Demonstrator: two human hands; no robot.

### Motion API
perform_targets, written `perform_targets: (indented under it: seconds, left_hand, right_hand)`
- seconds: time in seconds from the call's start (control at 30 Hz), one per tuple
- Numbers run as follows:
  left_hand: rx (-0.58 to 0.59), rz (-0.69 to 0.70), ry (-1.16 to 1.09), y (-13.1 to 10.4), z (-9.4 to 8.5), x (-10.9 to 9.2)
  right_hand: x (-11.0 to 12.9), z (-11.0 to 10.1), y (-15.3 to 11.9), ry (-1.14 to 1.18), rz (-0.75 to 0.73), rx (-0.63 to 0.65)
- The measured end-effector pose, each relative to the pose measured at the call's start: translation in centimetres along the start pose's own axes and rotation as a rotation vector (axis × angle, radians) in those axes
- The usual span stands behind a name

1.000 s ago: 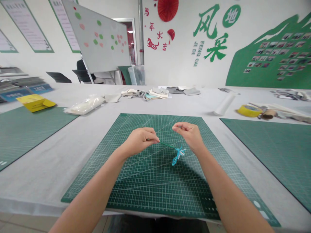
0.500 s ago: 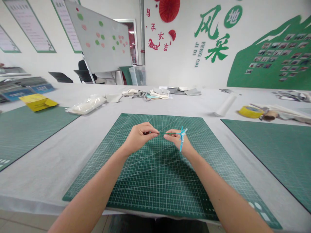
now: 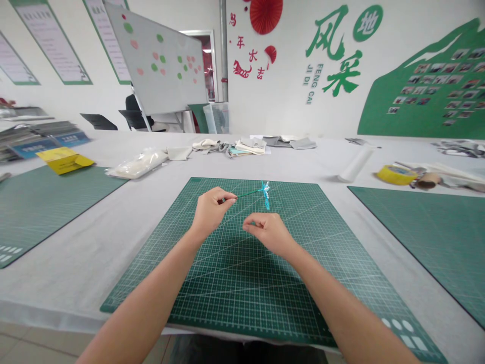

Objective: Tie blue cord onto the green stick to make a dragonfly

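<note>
My left hand [image 3: 212, 208] pinches the end of a thin green stem between thumb and fingers. At the stem's other end is a light-blue and white artificial flower [image 3: 266, 190], pointing to the right above the cutting mat [image 3: 242, 283]. One blue petal hangs down. Just below the flower, apart from it, my right hand [image 3: 268, 231] is closed with thumb and fingertip together. Whatever may lie between those fingertips is too small or hidden to make out.
More green mats lie at the left [image 3: 68, 202] and right [image 3: 424, 227]. Behind are a yellow packet [image 3: 65, 160], a plastic bag of white material [image 3: 138, 163], folded cloths [image 3: 248, 146], a white roll [image 3: 356, 163] and yellow tape [image 3: 396, 174].
My right hand has let go of the flower stem and moved down, toward me. In my left hand, the flower has swung up and to the left.
</note>
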State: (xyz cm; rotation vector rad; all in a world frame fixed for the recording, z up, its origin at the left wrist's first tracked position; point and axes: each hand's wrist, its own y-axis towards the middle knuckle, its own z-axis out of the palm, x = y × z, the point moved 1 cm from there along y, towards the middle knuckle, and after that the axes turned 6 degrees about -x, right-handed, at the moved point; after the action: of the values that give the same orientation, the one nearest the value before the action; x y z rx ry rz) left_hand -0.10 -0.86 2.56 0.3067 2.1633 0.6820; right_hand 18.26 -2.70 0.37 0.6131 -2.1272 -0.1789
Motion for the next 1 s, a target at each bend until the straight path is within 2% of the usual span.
perform_targets:
  seconds: [0.13, 0.27, 0.53, 0.73, 0.87, 1.0]
  left_hand:
    - [-0.029, 0.094, 0.213, -0.4, 0.1, -0.2]
    - [-0.028, 0.237, 0.394, -0.7, 0.1, -0.5]
    - [0.171, 0.481, 0.555, -0.6, -0.3, -1.1]
    - [0.353, 0.472, 0.402, -0.6, -0.7, -1.6]
    - [0.463, 0.392, 0.165, -0.6, -1.0, -2.0]
    - [0.58, 0.292, -0.084, -0.6, -1.2, -2.6]
  right_hand:
    - [0.8, -0.4, -0.3, 0.049, -0.058, -0.003]
    - [1.3, -1.3, -0.3, 0.099, -0.06, -0.07]
    - [0.4, -3.7, 0.0, 0.104, -0.044, -0.319]
    - [-0.2, -4.4, 0.3, 0.108, -0.031, -0.383]
    - [-1.4, -4.8, 0.7, 0.166, 0.018, -0.396]
    - [-3.1, -4.7, 1.1, 0.29, 0.086, -0.338]
